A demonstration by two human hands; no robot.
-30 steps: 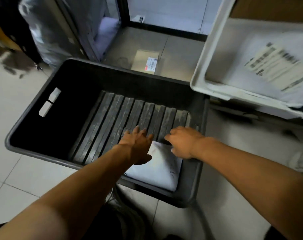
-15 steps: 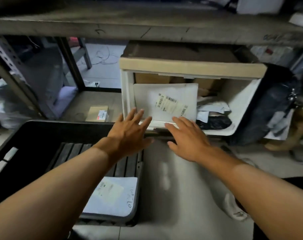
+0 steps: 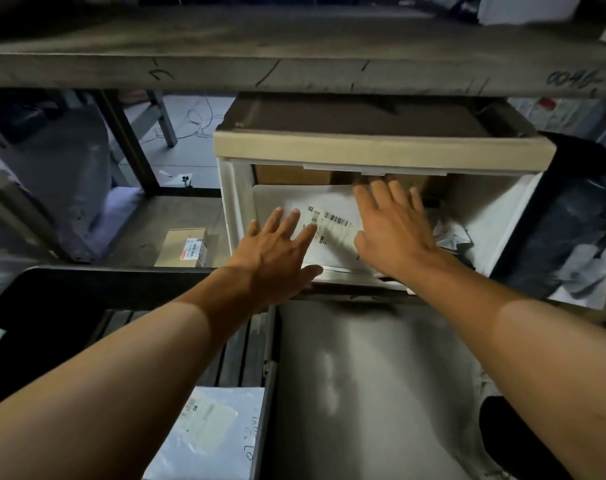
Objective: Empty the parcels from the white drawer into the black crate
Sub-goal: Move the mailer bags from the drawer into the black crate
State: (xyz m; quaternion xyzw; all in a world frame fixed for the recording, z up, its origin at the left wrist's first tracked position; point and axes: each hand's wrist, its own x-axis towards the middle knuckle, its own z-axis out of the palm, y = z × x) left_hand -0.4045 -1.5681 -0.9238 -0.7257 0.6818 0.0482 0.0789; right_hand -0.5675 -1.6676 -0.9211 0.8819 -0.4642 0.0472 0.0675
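The white drawer (image 3: 495, 216) stands pulled out under the shelf. On top of its contents lies a flat white parcel (image 3: 332, 206) with a barcode label. My left hand (image 3: 277, 252) hovers over the parcel's near left part, fingers straight and spread. Above the parcel's far right side my right hand (image 3: 391, 226) reaches deeper into the drawer, fingers also spread. Neither hand holds anything. Crumpled white and dark parcels (image 3: 450, 235) lie at the drawer's right. The black crate (image 3: 86, 282) sits at the lower left with one white parcel (image 3: 211, 431) in its near right corner.
A grey shelf board (image 3: 294, 64) runs overhead. A small cardboard box (image 3: 183, 247) lies on the floor left of the drawer. Brown boxes (image 3: 287, 174) sit at the drawer's back. A dark bag (image 3: 571, 220) stands to the right. Bare floor (image 3: 363, 375) lies below the drawer.
Both hands left the parcel in the crate, swung up to the drawer and now reach in over the labelled white parcel. The view tilted up from the crate to the shelf.
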